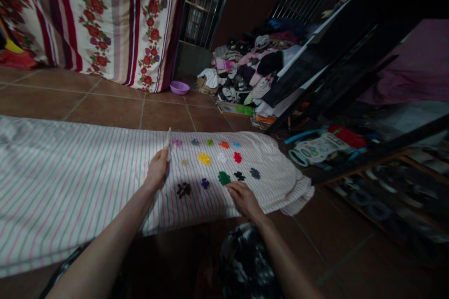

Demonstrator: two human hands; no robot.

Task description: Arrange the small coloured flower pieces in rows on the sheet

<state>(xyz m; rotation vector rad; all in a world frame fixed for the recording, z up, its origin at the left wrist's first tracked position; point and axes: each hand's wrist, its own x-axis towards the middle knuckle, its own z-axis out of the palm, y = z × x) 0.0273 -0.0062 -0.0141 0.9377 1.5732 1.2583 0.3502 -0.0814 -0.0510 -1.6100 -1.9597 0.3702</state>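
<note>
My left hand (157,167) is closed on a thin white strip-like piece (169,137) that points up and away from me; its exact kind I cannot make out. My right hand (242,196) has its fingertips pinched together at the lower edge of a green pile (223,178) of small pieces. Whether a piece is between those fingers is hidden. Around it lie more small piles sorted by colour: black (239,176), purple (205,183), dark brown (184,190), yellow (204,159), white (221,157), red (237,157) and orange (223,145).
A striped cloth (87,163) covers the long low surface under the piles. Beyond it on the tiled floor stand a purple basin (179,87) and a large clothes heap (252,67). A floral curtain (94,23) hangs at the back left. At right, a rack (351,168) holds shoes.
</note>
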